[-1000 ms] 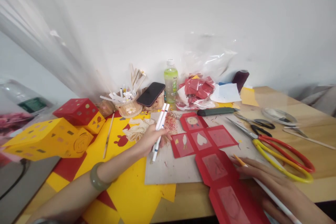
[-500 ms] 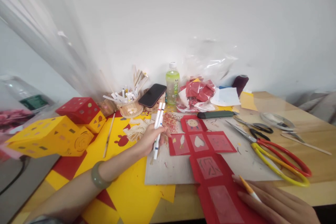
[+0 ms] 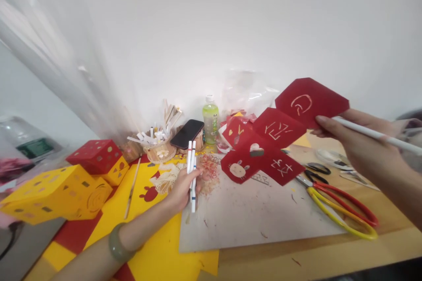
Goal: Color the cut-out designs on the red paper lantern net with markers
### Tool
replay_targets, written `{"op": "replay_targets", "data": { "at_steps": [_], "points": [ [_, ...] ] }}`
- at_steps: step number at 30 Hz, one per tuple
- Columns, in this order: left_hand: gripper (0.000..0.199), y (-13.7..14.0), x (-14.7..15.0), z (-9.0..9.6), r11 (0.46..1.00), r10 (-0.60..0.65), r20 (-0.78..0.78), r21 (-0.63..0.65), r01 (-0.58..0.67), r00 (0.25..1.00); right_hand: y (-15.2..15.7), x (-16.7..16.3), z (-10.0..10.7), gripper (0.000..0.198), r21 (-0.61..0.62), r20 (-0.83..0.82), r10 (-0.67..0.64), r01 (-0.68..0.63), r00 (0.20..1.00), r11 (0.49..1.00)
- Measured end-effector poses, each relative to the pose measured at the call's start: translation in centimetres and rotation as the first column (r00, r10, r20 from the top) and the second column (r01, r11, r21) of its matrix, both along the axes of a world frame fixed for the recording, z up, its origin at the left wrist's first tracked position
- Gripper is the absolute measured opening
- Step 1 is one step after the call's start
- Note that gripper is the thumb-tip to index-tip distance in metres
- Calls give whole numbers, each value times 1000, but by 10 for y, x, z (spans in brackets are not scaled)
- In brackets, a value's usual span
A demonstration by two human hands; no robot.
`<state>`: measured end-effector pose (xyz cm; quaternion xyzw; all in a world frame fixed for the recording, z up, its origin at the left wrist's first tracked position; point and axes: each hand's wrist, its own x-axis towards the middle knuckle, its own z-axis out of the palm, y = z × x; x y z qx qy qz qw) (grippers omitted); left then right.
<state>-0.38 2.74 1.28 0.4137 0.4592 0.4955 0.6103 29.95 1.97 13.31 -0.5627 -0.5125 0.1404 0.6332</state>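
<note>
My left hand (image 3: 184, 188) is closed around a few white marker pens (image 3: 193, 199) with red and blue bands, held upright above the left part of a grey board (image 3: 231, 224). In my right hand (image 3: 356, 145), raised at the right, a red paper box net (image 3: 263, 162) is pinched at its end panel. Its side facing me has cut-out shapes: a rabbit face, a heart and characters. A white pen (image 3: 395, 141) also lies in that hand, its tip hidden. The net hangs slanting over the board, partly covering a bag of red scraps (image 3: 237, 118).
Red-and-yellow-handled scissors (image 3: 344, 210) lie on the board's right edge. Yellow paper (image 3: 158, 232) spreads at the left beside yellow (image 3: 52, 193) and red (image 3: 94, 158) paper boxes. Behind stand a pen basket (image 3: 160, 153), a phone (image 3: 187, 134) and a drink bottle (image 3: 210, 118).
My right hand has lifted the red box net off the board and turned it over, up to the right. My left hand still holds the markers in much the same place.
</note>
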Motion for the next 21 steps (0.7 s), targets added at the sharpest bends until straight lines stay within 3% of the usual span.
{"op": "replay_targets", "data": {
  "at_steps": [5,10,21],
  "points": [
    [24,0,2,1,1000,-4,6,0,4,1000,21,12,2,17,-70,-148,111,-122,983,990],
    [23,1,0,-3,1000,-10,-6,-3,10,1000,31,22,0,14,-86,-220,104,-126,970,988],
    [24,0,0,-4,999,-21,-34,26,22,999,41,33,-3,15,-127,-263,177,-215,949,968]
  ]
}}
